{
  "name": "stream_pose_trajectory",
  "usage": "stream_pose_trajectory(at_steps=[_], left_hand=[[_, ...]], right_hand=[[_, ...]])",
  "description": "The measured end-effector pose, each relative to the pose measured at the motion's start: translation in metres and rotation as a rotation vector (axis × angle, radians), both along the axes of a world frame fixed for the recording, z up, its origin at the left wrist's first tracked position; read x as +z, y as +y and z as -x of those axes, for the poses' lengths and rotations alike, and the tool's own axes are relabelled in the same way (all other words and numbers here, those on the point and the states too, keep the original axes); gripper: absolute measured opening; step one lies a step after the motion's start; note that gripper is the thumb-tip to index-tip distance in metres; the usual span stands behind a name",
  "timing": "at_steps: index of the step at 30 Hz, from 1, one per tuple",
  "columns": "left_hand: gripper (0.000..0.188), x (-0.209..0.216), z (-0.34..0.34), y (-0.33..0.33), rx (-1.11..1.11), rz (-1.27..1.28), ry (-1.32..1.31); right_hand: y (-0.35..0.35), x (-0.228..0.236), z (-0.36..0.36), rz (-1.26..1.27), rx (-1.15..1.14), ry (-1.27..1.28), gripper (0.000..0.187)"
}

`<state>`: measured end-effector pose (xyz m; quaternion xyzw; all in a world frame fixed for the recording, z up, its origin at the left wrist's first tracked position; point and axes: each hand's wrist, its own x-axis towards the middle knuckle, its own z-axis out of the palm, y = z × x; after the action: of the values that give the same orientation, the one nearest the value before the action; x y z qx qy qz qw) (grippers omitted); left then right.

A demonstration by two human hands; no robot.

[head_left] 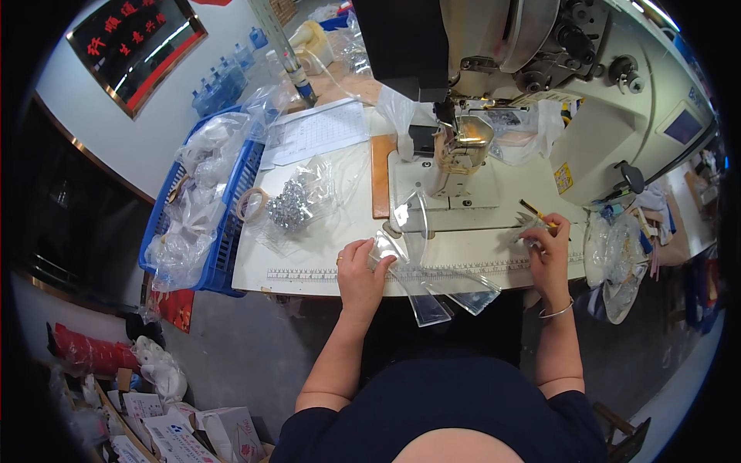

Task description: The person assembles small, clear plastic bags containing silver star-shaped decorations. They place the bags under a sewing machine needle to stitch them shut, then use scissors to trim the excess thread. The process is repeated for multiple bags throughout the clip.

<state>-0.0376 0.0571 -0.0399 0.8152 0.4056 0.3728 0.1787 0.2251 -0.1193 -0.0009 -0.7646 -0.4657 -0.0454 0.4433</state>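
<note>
My left hand [360, 279] is closed on one end of a clear plastic strip [415, 228], thumb and fingers pinching it at the front of the white table [324, 282]. More of the clear plastic bends upward, and two flat ends hang past the front edge. To the right, my right hand [549, 251] has its fingers curled together; a small clear piece seems to lie at the fingertips, too small to make out. Just beyond those fingers lies a thin tool with a yellow part [534, 207]. The industrial sewing machine [451, 185] stands behind the strip.
A ruler strip [309, 274] runs along the table front. Left on the table are a clear bag of small silvery pieces [289, 207], a tape roll [252, 204] and paper sheets [316, 131]. A blue basket [231, 181] of clear plastic stands beside it. Plastic bags [617, 247] hang right.
</note>
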Motion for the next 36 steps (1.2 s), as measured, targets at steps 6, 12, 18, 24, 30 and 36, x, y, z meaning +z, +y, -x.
stream_pose_trajectory(at_steps=[6,12,18,24,30,36], left_hand=[[0.029,0.004,-0.006,-0.002,0.032,0.157,-0.114],[0.024,-0.017,0.001,0.012,-0.030,-0.076,-0.188],[0.027,0.002,0.003,0.005,-0.020,0.171,-0.221],[0.035,-0.002,-0.002,-0.001,-0.068,0.081,-0.299],[0.037,-0.005,-0.002,-0.003,-0.059,0.092,-0.347],[0.036,-0.006,-0.002,0.000,-0.081,0.165,-0.373]], right_hand=[[0.001,-0.015,-0.005,-0.194,0.114,0.309,0.021],[0.010,-0.012,0.003,-0.307,0.054,0.218,0.017],[0.046,0.016,0.041,0.056,0.252,-0.093,0.025],[0.128,0.020,0.094,0.272,0.575,-0.198,0.021],[0.151,0.010,0.116,0.339,0.572,-0.223,0.019],[0.148,0.003,0.128,0.209,0.484,-0.238,0.015]])
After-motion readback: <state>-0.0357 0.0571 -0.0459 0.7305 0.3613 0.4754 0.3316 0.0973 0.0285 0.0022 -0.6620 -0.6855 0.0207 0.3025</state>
